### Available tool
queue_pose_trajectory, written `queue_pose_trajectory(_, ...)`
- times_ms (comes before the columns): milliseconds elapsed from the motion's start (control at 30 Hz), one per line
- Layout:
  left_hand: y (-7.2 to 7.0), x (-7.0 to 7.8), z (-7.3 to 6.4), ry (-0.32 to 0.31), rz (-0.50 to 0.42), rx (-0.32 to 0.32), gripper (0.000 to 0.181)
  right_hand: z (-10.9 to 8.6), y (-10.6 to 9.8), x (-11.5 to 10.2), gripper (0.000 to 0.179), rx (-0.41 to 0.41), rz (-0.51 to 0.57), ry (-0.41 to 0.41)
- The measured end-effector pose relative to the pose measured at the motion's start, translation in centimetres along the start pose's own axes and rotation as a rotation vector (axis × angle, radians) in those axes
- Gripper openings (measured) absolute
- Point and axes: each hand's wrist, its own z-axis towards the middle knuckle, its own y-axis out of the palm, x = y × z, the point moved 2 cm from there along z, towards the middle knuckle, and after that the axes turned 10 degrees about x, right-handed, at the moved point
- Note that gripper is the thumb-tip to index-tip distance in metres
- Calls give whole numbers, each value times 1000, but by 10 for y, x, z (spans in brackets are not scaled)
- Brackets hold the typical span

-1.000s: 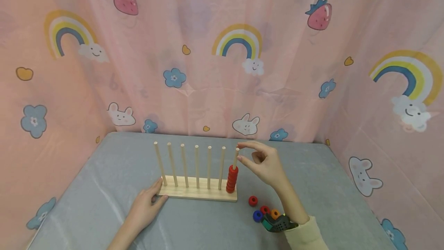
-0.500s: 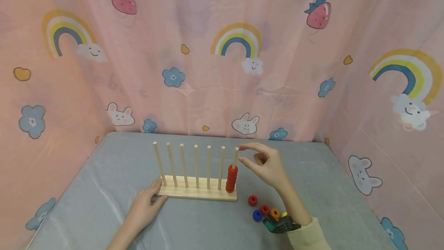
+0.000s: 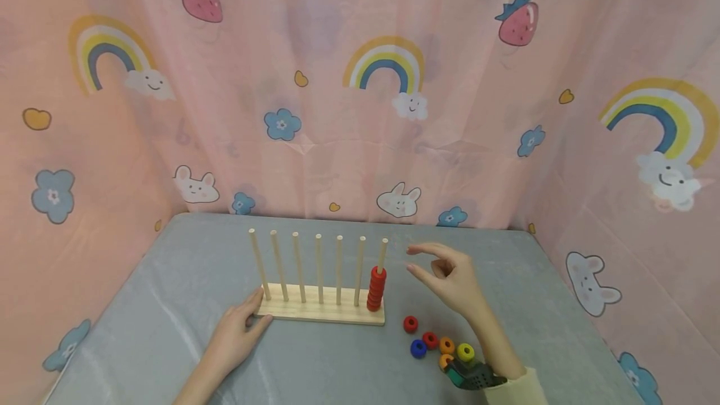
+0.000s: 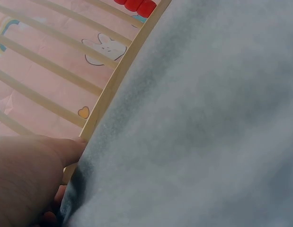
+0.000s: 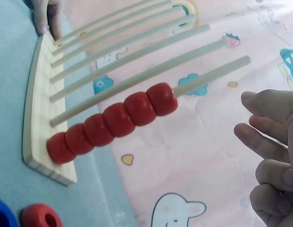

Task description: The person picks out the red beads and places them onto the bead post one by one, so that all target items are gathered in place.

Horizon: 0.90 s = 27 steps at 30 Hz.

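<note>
A wooden peg rack stands on the table, with a row of several upright pegs on its flat base. Red beads are stacked on the rightmost peg; the other pegs are bare. My left hand holds the left end of the base, thumb along the front edge and fingers round the end. Right of the loaded peg, my right hand is raised in the air, thumb and index finger spread apart with nothing between them. In the right wrist view the red stack reaches partway up its peg.
Loose beads lie on the table right of the rack: two red, one of them nearer the base, a blue bead, two orange and a yellow bead. My right wrist's dark strap partly covers one orange bead. A pink patterned curtain hangs behind.
My right hand has moved right, away from the top of the rightmost peg, uncovering the yellow and another orange bead. The left hand, rack and stacked beads have stayed put.
</note>
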Motion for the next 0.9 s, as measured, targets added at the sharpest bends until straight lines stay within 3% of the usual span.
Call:
queue_pose_trajectory(633,1,-1,1,11,-4,12,67,-39,-32,37,28,-7,-48,152)
queue_pose_trajectory(900,1,-1,0,23,-3,24,66,-61,-38,58,25,-22,-64,409)
